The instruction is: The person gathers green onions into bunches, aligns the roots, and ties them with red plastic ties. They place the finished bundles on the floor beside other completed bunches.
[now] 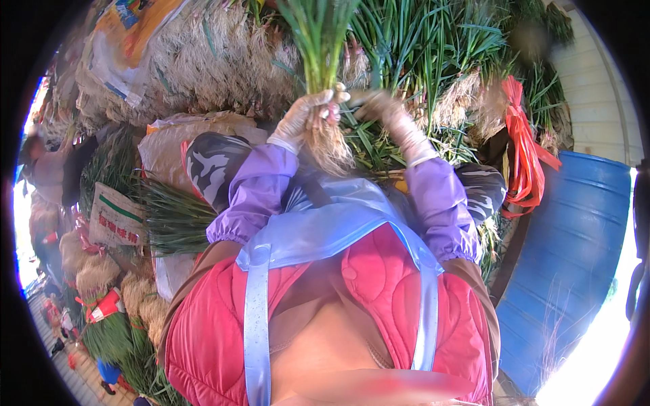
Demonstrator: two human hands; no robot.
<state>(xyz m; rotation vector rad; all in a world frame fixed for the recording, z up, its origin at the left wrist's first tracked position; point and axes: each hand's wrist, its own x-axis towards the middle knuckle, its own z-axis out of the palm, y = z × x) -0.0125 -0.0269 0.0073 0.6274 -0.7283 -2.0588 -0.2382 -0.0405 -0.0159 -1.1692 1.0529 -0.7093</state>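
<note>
My left hand [302,115], in a pale soiled glove, grips a bunch of green garlic plants [321,56] just above the bulbs. Their leaves point away from me, while pinkish bulbs and long pale roots [329,152] hang toward my lap. My right hand [390,112], gloved too, is beside the bunch on its right. Motion blurs its fingers, so whether they hold anything cannot be told. Beyond it lies a heap of loose green garlic [416,56], with cut leaves [378,144] strewn below. A blue apron [325,228] covers my lap.
Rooty bundles [223,61] are piled at the far left, a printed sack [134,35] on them. Red plastic strips [525,152] hang at right by a blue barrel [569,238]. Leafy bundles [175,215] and a sack bearing writing [119,215] lie left, near another person [51,172].
</note>
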